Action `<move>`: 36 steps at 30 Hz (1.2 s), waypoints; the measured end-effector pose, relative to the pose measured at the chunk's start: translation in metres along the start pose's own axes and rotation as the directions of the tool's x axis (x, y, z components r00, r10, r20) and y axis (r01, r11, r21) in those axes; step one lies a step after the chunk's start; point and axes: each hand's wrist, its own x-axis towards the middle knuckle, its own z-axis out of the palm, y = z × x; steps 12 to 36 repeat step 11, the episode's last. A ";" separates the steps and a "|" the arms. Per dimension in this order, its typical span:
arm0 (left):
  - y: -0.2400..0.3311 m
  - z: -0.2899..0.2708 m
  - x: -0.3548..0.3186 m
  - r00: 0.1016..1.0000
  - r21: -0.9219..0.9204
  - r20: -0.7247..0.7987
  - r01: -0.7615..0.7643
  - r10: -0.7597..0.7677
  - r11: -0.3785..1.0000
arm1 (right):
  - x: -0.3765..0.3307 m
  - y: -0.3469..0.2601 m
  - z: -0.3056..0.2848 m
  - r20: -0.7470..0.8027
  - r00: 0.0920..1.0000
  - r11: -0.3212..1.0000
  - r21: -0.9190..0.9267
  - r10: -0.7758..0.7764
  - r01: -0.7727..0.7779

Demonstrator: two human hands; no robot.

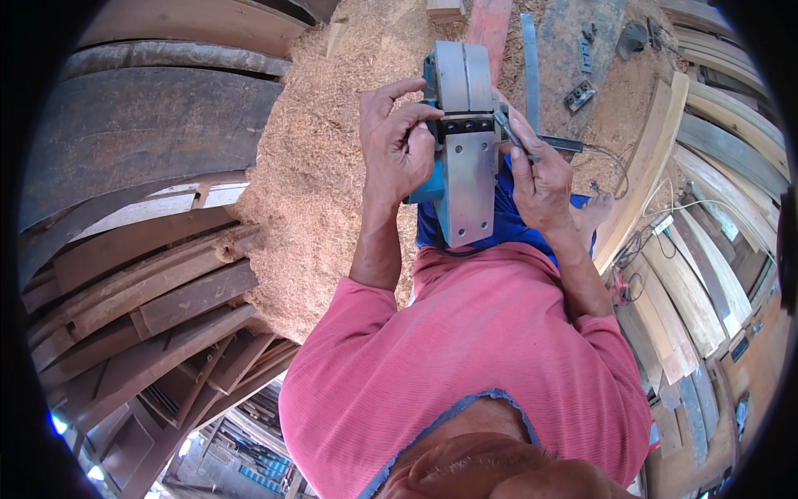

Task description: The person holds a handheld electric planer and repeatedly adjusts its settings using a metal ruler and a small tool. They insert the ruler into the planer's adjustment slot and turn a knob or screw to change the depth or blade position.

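An electric planer (pixel 471 183), teal-bodied, lies turned over on my lap with its shiny metal sole facing up. Across its middle runs a dark cutter drum with several bolts (pixel 470 127). My left hand (pixel 399 137) is at the planer's left side, its fingers curled and the fingertips pressed against the edge near the drum. In my right hand (pixel 540 175), a slim grey metal tool (pixel 509 130) is pinched between thumb and fingers, close to the drum's right end. What kind of tool it is cannot be made out.
Wood shavings (pixel 307 191) cover the ground. Ahead lie a reddish board (pixel 490 33), a long grey metal strip (pixel 530 71) and a small metal block with holes (pixel 579 96). Planks are stacked at the left (pixel 158 125) and right (pixel 731 108). A thin cable (pixel 623 170) curls at the right.
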 end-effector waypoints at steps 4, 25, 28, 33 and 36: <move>0.001 -0.002 0.005 0.998 0.074 0.035 -0.055 0.053 0.996 | -0.003 -0.006 -0.011 0.044 0.999 0.975 -0.223 0.023 -0.013; 0.011 0.004 0.018 0.872 -0.010 0.302 0.406 -0.385 0.914 | 0.014 -0.022 -0.036 0.208 0.976 0.870 -0.467 -0.065 0.157; 0.011 0.004 0.018 0.872 -0.010 0.302 0.406 -0.385 0.914 | 0.014 -0.022 -0.036 0.208 0.976 0.870 -0.467 -0.065 0.157; 0.011 0.004 0.018 0.872 -0.010 0.302 0.406 -0.385 0.914 | 0.014 -0.022 -0.036 0.208 0.976 0.870 -0.467 -0.065 0.157; 0.011 0.004 0.018 0.872 -0.010 0.302 0.406 -0.385 0.914 | 0.014 -0.022 -0.036 0.208 0.976 0.870 -0.467 -0.065 0.157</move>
